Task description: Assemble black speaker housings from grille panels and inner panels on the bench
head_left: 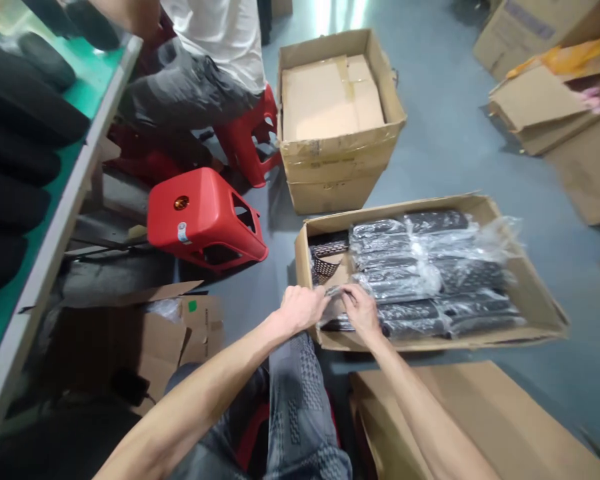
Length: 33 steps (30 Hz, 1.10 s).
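Note:
Above the near left corner of a long cardboard box (304, 263), my left hand (304, 307) and my right hand (362, 311) are close together. Both hands have their fingers closed on a clear plastic bag (335, 291), a crumpled part of which shows between them. Inside the box lie several long black pieces (410, 260) wrapped in clear plastic, some with a perforated surface. A strip of black perforated material (326, 267) curves at the box's left end. What the bag under my fingers contains is partly hidden.
A red stool (200, 210) stands left of the box. A taller carton (340, 167) is beyond it. A seated person in a white shirt (220, 33) is at a green-topped table (75, 143). More cartons (540, 107) stand far right, and brown cardboard (470, 407) lies near my right arm.

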{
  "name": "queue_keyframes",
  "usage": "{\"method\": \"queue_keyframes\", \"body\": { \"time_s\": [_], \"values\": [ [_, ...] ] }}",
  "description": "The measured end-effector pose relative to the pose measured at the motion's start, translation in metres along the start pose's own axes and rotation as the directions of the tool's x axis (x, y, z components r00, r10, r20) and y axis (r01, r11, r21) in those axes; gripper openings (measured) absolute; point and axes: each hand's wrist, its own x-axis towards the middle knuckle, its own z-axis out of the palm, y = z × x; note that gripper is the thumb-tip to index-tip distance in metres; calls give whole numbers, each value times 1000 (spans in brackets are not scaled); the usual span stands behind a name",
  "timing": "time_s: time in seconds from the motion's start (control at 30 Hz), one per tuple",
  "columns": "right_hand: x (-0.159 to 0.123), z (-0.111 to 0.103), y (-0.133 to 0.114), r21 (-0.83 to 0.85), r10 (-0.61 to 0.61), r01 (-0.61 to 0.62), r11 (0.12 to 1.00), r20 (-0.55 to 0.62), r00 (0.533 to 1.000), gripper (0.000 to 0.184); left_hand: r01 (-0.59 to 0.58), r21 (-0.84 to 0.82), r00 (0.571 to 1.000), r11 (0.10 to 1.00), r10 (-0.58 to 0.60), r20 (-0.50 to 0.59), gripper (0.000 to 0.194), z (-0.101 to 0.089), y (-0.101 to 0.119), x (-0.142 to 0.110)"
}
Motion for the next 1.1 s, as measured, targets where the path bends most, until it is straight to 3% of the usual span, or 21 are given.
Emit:
{"method": "queue_keyframes", "body": {
  "time_s": [0.1, 0.2, 0.3, 0.4, 0.47, 0.53, 0.6, 0.63, 0.7, 0.77, 0.83, 0.9, 1.0, 1.1],
  "values": [
    [-8, -3, 8, -73, 35, -31, 997, 45, 998, 27, -27, 97, 999, 995, 24, 29, 57, 1, 0, 2],
    [-13, -29, 28, -214, 158, -149, 965, 27, 987, 27, -85, 66, 996, 994, 84, 20, 59, -12, 2, 2],
    [-11, -67, 51, -381, 325, -315, 869, -39, 945, 31, -140, -147, 990, 979, 137, -29, 51, -32, 7, 1],
    [-9, -101, 67, -517, 460, -399, 757, -12, 888, 29, -245, -423, 968, 872, 195, -160, 35, -55, 2, -4],
    [-12, -113, 72, -592, 542, -408, 695, 59, 838, 22, -385, -476, 899, 791, 204, -387, 21, -67, -9, -9],
    [-18, -117, 72, -655, 609, -389, 648, 139, 781, 18, -501, -443, 776, 744, 160, -610, 7, -74, -21, -15],
    [-25, -111, 68, -703, 647, -345, 621, 211, 733, 21, -552, -452, 695, 701, 87, -714, 16, -73, -30, -22],
    [-28, -106, 65, -722, 658, -322, 613, 240, 714, 22, -557, -490, 690, 671, 46, -722, 22, -70, -32, -24],
    [-31, -96, 59, -747, 676, -287, 600, 280, 682, 18, -537, -597, 739, 596, -8, -674, 25, -58, -31, -30],
    [-30, -94, 54, -749, 676, -269, 605, 306, 671, 8, -468, -702, 823, 537, -24, -567, 20, -42, -27, -37],
    [-29, -104, 50, -722, 641, -251, 644, 332, 692, 5, -360, -776, 908, 518, 4, -419, 19, -25, -23, -44],
    [-29, -124, 46, -677, 589, -240, 695, 345, 731, 7, -240, -802, 966, 546, 50, -255, 21, -12, -19, -52],
    [-36, -157, 34, -589, 532, -280, 758, 310, 788, 11, -91, -745, 996, 661, 56, -71, 27, 1, -5, -61],
    [-45, -173, 10, -173, 489, -465, 868, 146, 860, 17, 35, -635, 999, 772, -3, 51, 30, 9, 19, -64]
  ]
}}
